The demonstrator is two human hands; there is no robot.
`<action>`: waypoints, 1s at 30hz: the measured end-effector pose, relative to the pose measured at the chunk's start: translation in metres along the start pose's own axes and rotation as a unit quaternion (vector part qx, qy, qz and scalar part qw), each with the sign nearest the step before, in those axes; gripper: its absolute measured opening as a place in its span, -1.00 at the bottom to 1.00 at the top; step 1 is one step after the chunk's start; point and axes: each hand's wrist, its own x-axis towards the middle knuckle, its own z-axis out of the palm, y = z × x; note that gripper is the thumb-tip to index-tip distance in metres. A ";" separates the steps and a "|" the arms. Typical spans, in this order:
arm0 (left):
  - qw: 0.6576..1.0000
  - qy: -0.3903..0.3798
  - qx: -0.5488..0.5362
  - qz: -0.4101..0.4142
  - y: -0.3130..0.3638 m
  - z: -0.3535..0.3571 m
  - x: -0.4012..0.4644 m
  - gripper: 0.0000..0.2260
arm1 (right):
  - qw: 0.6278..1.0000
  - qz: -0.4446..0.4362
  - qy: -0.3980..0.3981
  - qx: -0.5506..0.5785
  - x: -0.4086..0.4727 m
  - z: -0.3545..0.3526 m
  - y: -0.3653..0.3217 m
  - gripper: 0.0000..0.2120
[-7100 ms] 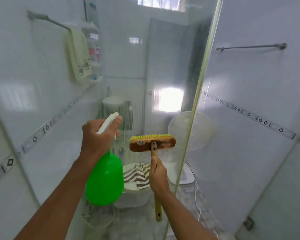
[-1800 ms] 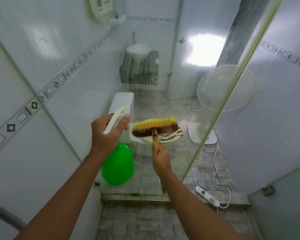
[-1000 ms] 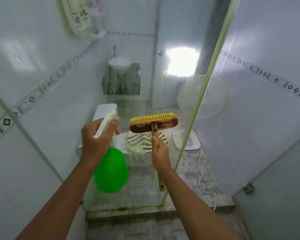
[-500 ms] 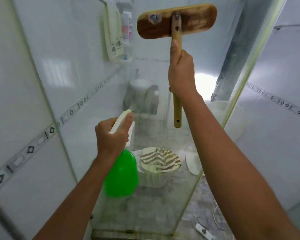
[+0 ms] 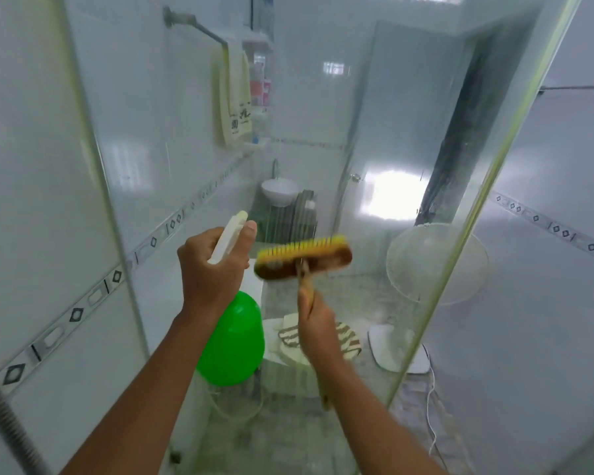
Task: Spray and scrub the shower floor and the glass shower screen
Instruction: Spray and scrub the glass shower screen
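Ahead, both forearms reach up toward the glass shower screen (image 5: 374, 132). At ten o'clock of centre, the left hand (image 5: 213, 265) wraps the green spray bottle (image 5: 232, 341) trigger neck. At two o'clock from it, the right hand (image 5: 318, 332) grips the scrub brush (image 5: 304, 262) handle, bristles toward the glass.

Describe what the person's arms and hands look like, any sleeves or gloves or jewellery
Both forearms are bare as far as the frame shows: no sleeves in view. The left hand and right hand wear no gloves, and no watch, ring or bracelet is visible.
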 end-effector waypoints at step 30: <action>0.999 -0.035 -0.002 -0.025 0.008 -0.014 0.011 -0.59 | 0.997 -0.078 0.003 -0.007 0.039 -0.007 -0.063 -0.54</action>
